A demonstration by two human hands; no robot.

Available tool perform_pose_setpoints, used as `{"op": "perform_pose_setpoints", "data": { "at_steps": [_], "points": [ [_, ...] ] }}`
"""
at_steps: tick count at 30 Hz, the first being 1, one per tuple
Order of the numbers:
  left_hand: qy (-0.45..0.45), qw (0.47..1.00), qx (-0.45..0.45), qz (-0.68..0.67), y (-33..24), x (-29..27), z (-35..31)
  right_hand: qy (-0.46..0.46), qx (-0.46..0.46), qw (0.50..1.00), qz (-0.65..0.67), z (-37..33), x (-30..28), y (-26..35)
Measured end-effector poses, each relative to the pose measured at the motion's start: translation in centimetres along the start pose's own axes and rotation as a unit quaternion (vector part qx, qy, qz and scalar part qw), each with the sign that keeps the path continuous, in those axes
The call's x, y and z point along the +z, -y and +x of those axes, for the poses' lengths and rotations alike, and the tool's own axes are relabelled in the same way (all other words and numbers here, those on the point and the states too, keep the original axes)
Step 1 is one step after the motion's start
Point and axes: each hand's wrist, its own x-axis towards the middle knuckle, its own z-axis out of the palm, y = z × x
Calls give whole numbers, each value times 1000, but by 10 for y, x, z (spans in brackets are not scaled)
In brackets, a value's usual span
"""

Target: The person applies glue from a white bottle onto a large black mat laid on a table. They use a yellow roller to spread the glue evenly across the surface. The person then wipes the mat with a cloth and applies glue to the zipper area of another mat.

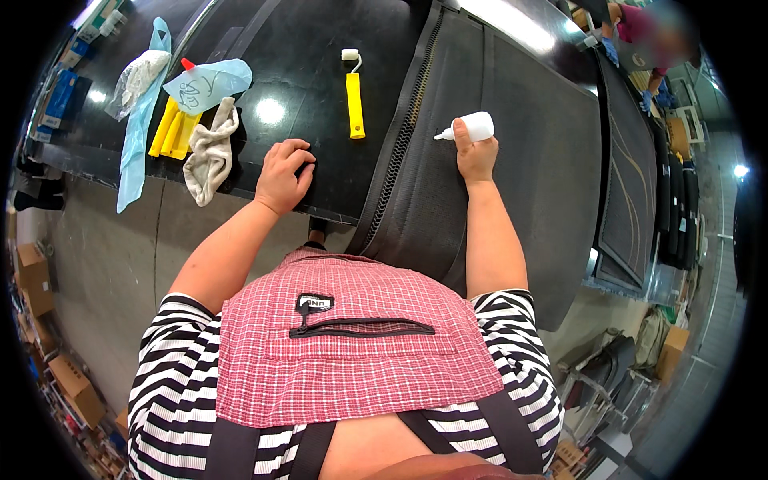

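Note:
My right hand (pixel 478 162) is wrapped round a white squeeze bottle (pixel 479 126), which lies tilted sideways with its thin nozzle pointing left. The bottle is over a dark leather-like sheet (pixel 528 160), just right of a strip of zigzag stitching (pixel 398 152) along the sheet's left edge. At the near edge of the black table (pixel 336 176) my left hand (pixel 284 172) rests with fingers curled in; nothing shows in it. Beyond it lies a small paint roller (pixel 354 96) with a yellow handle and a white head.
Left of my left hand lie a crumpled whitish cloth glove (pixel 212 152), yellow-handled tools (pixel 174 130), light-blue sheeting (pixel 210 84) and a clear plastic bag (pixel 142 78). More dark panels (pixel 632 176) lie on the right. At the upper right a person in blue gloves (pixel 610 51) works. Cardboard boxes (pixel 76 390) stand lower left.

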Motion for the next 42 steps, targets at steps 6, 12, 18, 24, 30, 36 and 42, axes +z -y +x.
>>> {"op": "perform_pose_setpoints", "data": {
  "at_steps": [6,12,18,24,30,36,42],
  "points": [
    [-7,1000,6,-2,0,1,0,4,3,1000,12,-12,-3,3],
    [-6,1000,7,-6,1,1,-1,6,8,1000,30,-16,-4,1],
    [0,1000,1,-11,5,3,-2,-41,37,997,55,1,-8,-11],
    [3,1000,0,-9,4,3,-2,-35,38,998,20,7,-5,-21],
    [1,1000,5,-5,3,2,-2,-33,23,999,5,7,-6,-22],
    [1,1000,0,-6,4,4,-2,-49,23,998,15,7,-5,-23],
    [2,1000,0,-6,3,3,-2,-39,32,999,5,6,-5,-23]
  ]
}}
